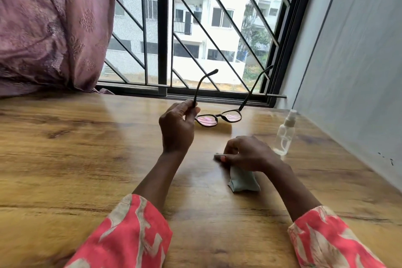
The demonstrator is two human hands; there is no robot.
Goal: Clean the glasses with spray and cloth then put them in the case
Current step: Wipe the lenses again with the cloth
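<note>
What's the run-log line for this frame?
left hand: holds glasses by temple, lifted | right hand: on cloth, table | spray bottle: upright, untouched | case: not seen

Bright diffuse daylight enters through window (195, 28). Glare streaks on table (76, 148). Soft shadows. Wide-angle bowing at edges; slight overall softness.

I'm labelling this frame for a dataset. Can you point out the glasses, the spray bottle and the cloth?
glasses (218, 118): head view, on the bridge between the lenses.
spray bottle (283, 137): head view, on the clear body.
cloth (242, 183): head view, on the folded part showing below the right hand.
</note>
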